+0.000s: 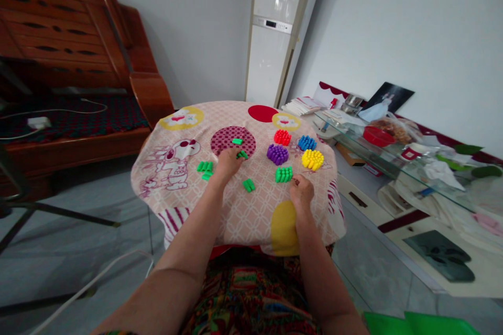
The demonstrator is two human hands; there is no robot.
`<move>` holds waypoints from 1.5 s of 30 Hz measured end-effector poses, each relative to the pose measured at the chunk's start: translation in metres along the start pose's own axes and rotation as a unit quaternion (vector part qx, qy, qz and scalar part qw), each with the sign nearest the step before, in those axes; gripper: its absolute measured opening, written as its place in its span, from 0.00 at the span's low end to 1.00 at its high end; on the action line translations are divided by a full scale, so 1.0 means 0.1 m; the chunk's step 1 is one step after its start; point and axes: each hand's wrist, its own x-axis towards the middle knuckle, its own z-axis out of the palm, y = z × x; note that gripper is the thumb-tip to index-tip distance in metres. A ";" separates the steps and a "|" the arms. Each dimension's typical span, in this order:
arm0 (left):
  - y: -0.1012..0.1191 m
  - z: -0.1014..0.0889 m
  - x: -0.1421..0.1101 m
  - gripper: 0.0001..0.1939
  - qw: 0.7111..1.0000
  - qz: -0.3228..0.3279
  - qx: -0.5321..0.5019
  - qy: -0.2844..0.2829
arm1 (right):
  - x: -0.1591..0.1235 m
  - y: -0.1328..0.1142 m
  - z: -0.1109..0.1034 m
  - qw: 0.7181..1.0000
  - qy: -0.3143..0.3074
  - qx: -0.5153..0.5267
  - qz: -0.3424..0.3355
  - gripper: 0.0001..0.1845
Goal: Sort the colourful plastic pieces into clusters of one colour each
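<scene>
head view: left hand stretched forward, pinching green cylindrical pieces; curled right hand beside knobbly green cluster, grip unclear.

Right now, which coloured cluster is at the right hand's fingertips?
The big green cluster, just left of the right hand; the purple cluster, red cluster, blue cluster and yellow cluster sit farther back.

The left grip partly hides a green piece; the view's edges crop the wooden bench and green plastic; the display is unreadably small.
</scene>
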 end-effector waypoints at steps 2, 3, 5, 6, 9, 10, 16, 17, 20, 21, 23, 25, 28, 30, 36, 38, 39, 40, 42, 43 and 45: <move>0.26 0.07 0.01 0.05 0.999 0.027 -0.002 -0.022 | 0.00 0.00 0.00 1.000 0.003 -0.003 -0.002 0.14; 0.39 0.12 0.01 0.07 0.998 0.051 0.001 -0.039 | 0.00 0.01 0.00 1.000 0.004 -0.003 -0.005 0.14; 0.60 0.23 0.03 0.09 0.993 0.099 0.004 -0.067 | 0.00 0.01 0.00 1.000 0.005 -0.002 -0.008 0.15; 0.69 0.28 0.04 0.10 0.990 0.117 0.009 -0.077 | 0.00 0.01 0.00 1.000 0.005 -0.001 -0.010 0.15; 0.86 0.41 0.07 0.12 0.986 0.132 0.028 -0.094 | 0.00 0.02 0.00 1.000 0.003 0.000 -0.016 0.15; 0.89 0.44 0.08 0.13 0.986 0.131 0.030 -0.096 | 0.01 0.03 0.01 1.000 0.004 0.000 -0.018 0.16; 0.95 0.56 0.11 0.14 0.985 0.132 -0.006 -0.108 | 0.01 0.05 0.03 1.000 0.009 -0.003 -0.012 0.16; 0.95 0.57 0.11 0.13 0.985 0.132 -0.006 -0.113 | 0.01 0.05 0.03 1.000 0.008 -0.003 -0.011 0.16; 0.95 0.59 0.12 0.14 0.982 0.139 -0.004 -0.129 | 0.01 0.05 0.03 1.000 0.004 -0.001 -0.013 0.16; 0.95 0.60 0.12 0.15 0.981 0.144 -0.007 -0.133 | 0.01 0.05 0.03 1.000 0.003 -0.001 -0.011 0.16; 0.94 0.61 0.11 0.17 0.979 0.152 -0.021 -0.134 | 0.01 0.05 0.03 1.000 0.001 -0.001 -0.008 0.16; 0.94 0.61 0.09 0.18 0.978 0.154 -0.036 -0.134 | 0.01 0.04 0.02 1.000 0.001 0.000 -0.009 0.16; 0.92 0.59 0.08 0.18 0.980 0.144 -0.043 -0.129 | 0.01 0.03 0.01 1.000 0.005 0.003 -0.018 0.16; 0.88 0.55 0.07 0.17 0.983 0.135 -0.044 -0.115 | 0.00 0.03 0.01 1.000 0.005 0.007 -0.020 0.16; 0.60 0.31 0.20 0.14 0.998 0.043 -0.026 -0.026 | 0.00 0.02 0.01 1.000 0.004 0.003 -0.005 0.14; 0.47 0.24 0.29 0.17 1.000 0.001 -0.002 0.026 | 0.00 0.01 0.01 1.000 0.002 -0.001 -0.004 0.14; 0.41 0.21 0.34 0.20 0.999 -0.013 0.012 0.047 | 0.00 0.00 0.01 1.000 0.001 -0.003 -0.004 0.14; 0.36 0.18 0.38 0.22 0.998 -0.023 0.026 0.058 | 0.00 0.00 0.01 1.000 -0.001 -0.003 -0.005 0.14; 0.27 0.11 0.45 0.25 0.997 -0.034 0.047 0.053 | 0.01 0.01 0.01 1.000 0.000 0.000 -0.005 0.14; 0.23 0.07 0.46 0.25 0.997 -0.037 0.054 0.045 | 0.01 0.02 0.02 1.000 0.001 0.003 -0.005 0.14; 0.14 -0.03 0.42 0.23 0.997 -0.036 0.065 0.037 | 0.01 0.04 0.03 1.000 0.000 0.010 -0.004 0.14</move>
